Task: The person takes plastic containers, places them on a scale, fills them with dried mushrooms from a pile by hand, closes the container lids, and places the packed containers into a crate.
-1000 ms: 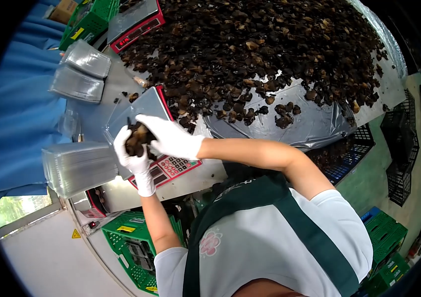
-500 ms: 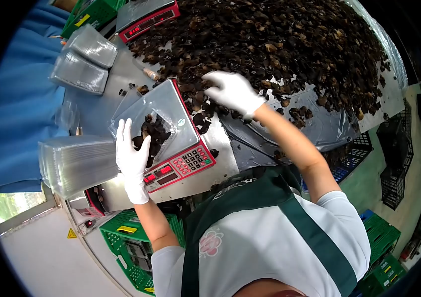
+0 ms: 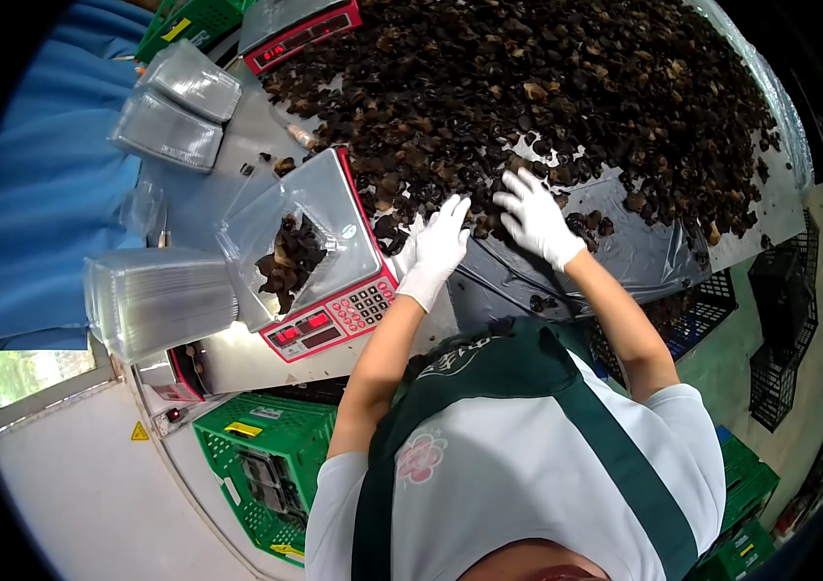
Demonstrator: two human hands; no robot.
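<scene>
Head view: left hand (image 3: 439,250) and right hand (image 3: 537,221) (grip splayed) border the dark pile (image 3: 547,92), bare sheeting (image 3: 639,257) nearby.

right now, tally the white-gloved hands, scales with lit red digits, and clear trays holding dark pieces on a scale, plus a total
White-gloved hands: 2
Scales with lit red digits: 2
Clear trays holding dark pieces on a scale: 1
Total: 5

Fisheye distortion curves the edges into black corners; daylight brightens the window (image 3: 36,381) at near left, and glare streaks the grey sheet (image 3: 636,250) and clear trays (image 3: 165,302).
</scene>
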